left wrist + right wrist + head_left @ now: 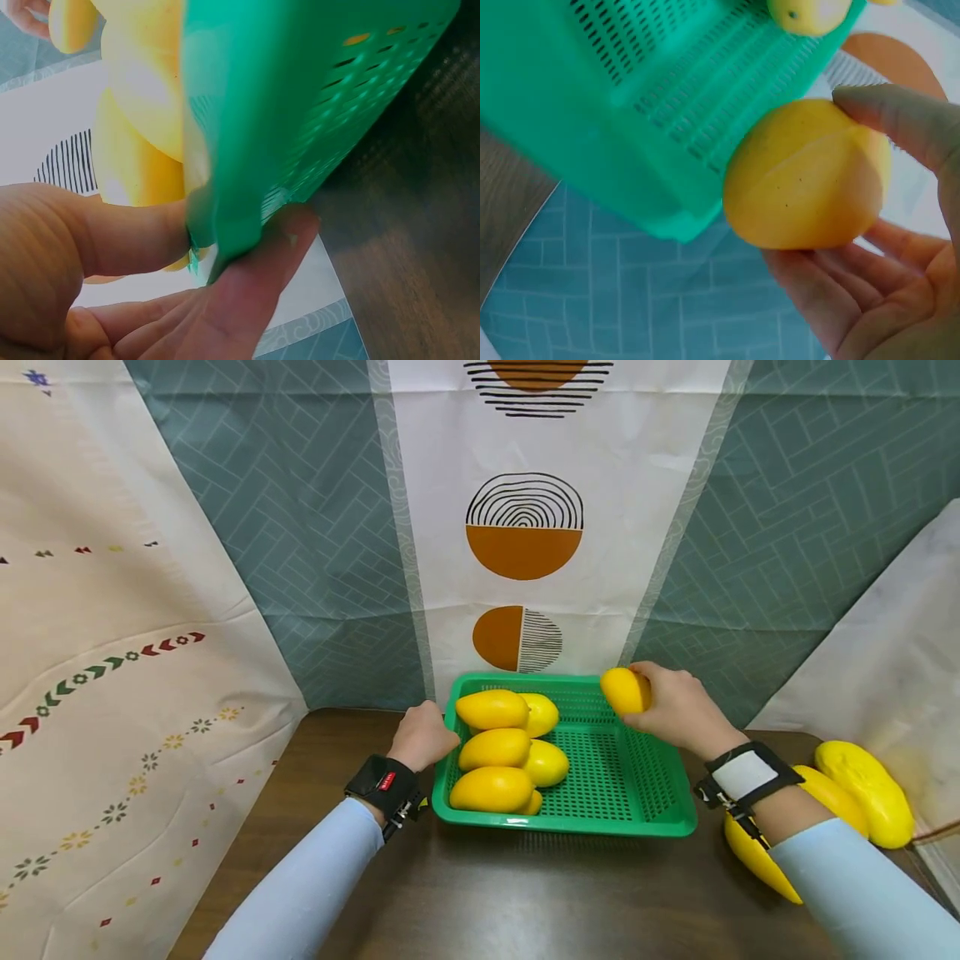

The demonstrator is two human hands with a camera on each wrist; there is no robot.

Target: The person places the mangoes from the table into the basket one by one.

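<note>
In the head view my right hand holds a mango pinched between thumb and fingers, just above the basket at its half past one, taking the far rim as twelve. My left hand is at the basket's 9 o'clock edge; its grip barely shows from this angle. Six mangoes show along the 9 o'clock side of the basket, three of them stacked in a column toward that rim, the others tucked in beside or beneath them. Between 3 and 4 o'clock, well apart from the basket, three bigger fruits lie on the brown table, partly behind my right forearm. A patterned cloth hangs beyond the basket at 12 o'clock. In the left wrist view I pinch the basket's rim, narrow: my thumb lies on the inner side at 8 o'clock of the view, a finger against the outer side near 5. Mangoes sit inside at 10 o'clock. In the right wrist view the held mango fills my grip, its width setting the gap, with my thumb at its 1 o'clock and my fingers under it at 5. The basket lies at its 10 o'clock; I cannot tell whether they touch. Another mango shows at 12 o'clock.
</note>
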